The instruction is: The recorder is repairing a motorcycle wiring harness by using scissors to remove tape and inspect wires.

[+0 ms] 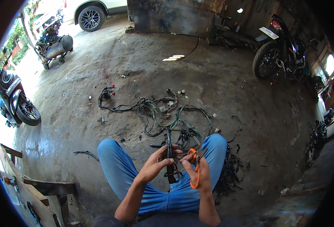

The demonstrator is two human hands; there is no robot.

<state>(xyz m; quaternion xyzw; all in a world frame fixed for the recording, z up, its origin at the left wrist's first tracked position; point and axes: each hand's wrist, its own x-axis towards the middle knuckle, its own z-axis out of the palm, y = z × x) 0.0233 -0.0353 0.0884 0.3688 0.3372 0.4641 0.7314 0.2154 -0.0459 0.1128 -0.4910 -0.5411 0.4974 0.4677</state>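
My left hand [157, 166] grips a black wrapped trunk [169, 147] of a wiring harness, held upright between my jeans-clad knees. My right hand [197, 174] holds orange-handled scissors [201, 154], blades pointing up and right; its fingertips are close beside the trunk at a thin strand, and whether they touch it is unclear. The loose harness branches [152, 108], with green and black wires and white and red connectors, spread over the concrete floor beyond my hands. Scraps of black wrapping [231, 174] lie beside my right knee.
A wooden bench [46, 187] stands at lower left. A motorcycle [17, 106] and a wheeled compressor [59, 47] are on the left, another motorcycle [276, 56] at upper right. A white car [99, 9] is parked behind, near a dark metal panel [163, 17].
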